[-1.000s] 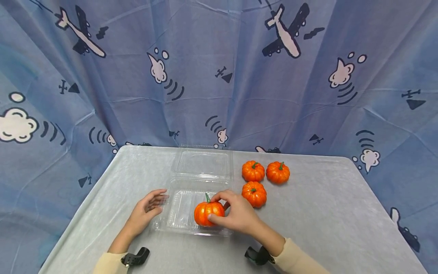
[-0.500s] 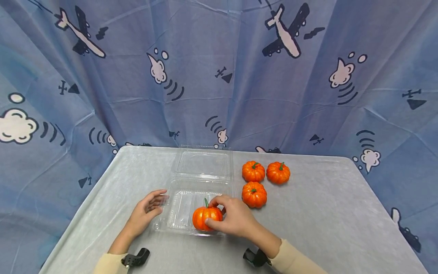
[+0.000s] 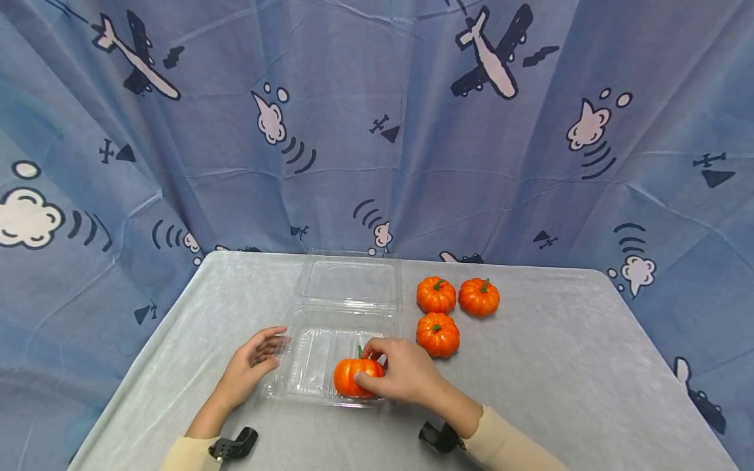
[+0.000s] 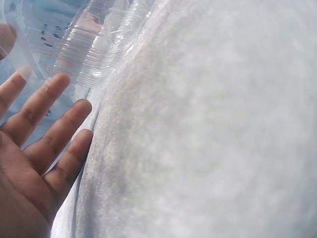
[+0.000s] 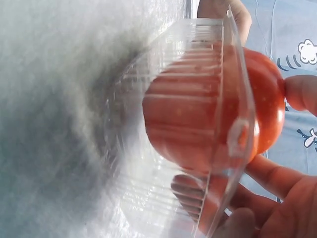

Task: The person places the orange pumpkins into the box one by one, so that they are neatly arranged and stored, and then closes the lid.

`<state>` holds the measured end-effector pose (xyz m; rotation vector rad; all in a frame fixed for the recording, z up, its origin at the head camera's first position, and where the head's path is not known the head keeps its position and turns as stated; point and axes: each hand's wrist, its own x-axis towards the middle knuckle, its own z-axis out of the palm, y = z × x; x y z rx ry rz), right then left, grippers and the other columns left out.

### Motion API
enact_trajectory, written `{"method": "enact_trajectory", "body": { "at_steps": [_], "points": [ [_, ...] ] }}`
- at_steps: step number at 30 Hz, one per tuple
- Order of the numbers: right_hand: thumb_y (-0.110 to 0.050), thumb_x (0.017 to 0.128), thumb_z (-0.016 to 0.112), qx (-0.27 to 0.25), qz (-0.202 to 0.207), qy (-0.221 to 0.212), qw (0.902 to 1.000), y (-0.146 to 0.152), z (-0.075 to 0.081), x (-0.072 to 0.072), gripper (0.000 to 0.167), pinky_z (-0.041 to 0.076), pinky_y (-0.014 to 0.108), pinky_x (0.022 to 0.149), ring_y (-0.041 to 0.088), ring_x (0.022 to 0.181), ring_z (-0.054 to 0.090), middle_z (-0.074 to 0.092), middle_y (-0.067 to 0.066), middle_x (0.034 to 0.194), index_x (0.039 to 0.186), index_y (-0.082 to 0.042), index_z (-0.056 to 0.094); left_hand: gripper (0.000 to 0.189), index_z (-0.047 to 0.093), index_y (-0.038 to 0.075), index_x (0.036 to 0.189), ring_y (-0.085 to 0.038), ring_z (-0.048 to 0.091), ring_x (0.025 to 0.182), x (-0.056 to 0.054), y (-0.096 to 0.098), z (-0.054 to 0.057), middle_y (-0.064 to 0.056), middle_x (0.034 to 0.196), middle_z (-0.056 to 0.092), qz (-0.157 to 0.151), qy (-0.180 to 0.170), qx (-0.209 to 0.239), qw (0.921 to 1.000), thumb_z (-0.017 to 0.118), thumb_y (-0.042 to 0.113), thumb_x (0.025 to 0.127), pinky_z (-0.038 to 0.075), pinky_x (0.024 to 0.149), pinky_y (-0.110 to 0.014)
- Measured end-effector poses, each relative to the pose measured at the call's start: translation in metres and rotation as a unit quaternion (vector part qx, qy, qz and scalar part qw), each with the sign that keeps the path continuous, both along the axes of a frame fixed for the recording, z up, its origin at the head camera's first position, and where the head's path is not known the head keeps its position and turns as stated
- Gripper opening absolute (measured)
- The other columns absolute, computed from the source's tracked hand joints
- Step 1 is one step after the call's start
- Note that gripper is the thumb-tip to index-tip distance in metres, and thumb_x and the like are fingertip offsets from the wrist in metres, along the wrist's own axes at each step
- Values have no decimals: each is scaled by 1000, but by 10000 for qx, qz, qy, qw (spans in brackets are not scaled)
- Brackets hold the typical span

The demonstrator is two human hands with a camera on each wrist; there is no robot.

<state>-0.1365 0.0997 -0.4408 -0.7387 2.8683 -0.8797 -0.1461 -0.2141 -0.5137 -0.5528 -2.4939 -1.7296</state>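
Note:
My right hand (image 3: 406, 371) grips a small orange pumpkin (image 3: 351, 378) with a green stem, thumb on its near side and fingers round the back. The pumpkin sits low inside the front right part of a clear plastic clamshell container (image 3: 309, 356). Through the container's ribbed wall (image 5: 198, 94) in the right wrist view, most of the pumpkin's body shows below the rim. At the container's left side is my left hand (image 3: 246, 366), its fingers relaxed and spread at the wall, as the left wrist view also shows.
The container's lid (image 3: 352, 281) lies folded back behind it. Three more pumpkins stand to the right: one at the back (image 3: 436, 295), another beside it (image 3: 479, 297), and a nearer one (image 3: 438, 335) close to my right hand. A blue patterned curtain (image 3: 377, 131) hangs behind the table (image 3: 559, 353).
My right hand has lowered the pumpkin slightly and brought it nearer the container's front wall, first shifting a little left, then slightly right. My left hand has stayed in place.

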Motion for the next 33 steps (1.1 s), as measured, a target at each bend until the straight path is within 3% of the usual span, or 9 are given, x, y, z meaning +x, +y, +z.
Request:
{"method": "enact_trajectory", "body": {
  "at_steps": [6, 14, 26, 33],
  "points": [
    [-42, 76, 66, 199, 77, -84, 9997, 2, 0, -4, 17, 40, 19, 51, -1, 56, 48, 64, -13, 79, 84, -27, 64, 50, 50, 4, 135, -13, 62, 109, -1, 0, -1, -19, 120, 65, -11, 22, -4, 10000, 59, -6, 86, 52, 87, -24],
    [-43, 77, 65, 408, 189, -58, 9990, 3, 0, -6, 18, 40, 20, 52, 2, 63, 50, 65, -12, 80, 86, -28, 65, 50, 51, 5, 135, -10, 62, 109, -1, 0, -1, -19, 120, 65, 20, -32, -1, 10000, 60, -5, 86, 51, 86, -22],
    [-43, 77, 64, 522, 189, 15, 9985, 4, -1, -7, 18, 41, 19, 55, 2, 68, 53, 66, -14, 84, 86, -27, 67, 50, 52, 6, 134, -16, 63, 108, 1, 0, 0, -19, 120, 65, 102, -22, -57, 9999, 59, -6, 86, 51, 85, -22],
    [-41, 77, 63, 550, 244, 19, 9982, 5, 1, -8, 23, 42, 19, 56, 6, 70, 55, 68, -10, 89, 95, -27, 68, 51, 52, 7, 134, -9, 62, 107, 0, -1, -1, -18, 119, 66, 126, -22, -88, 9999, 60, -5, 86, 51, 85, -22]
  ]
}}
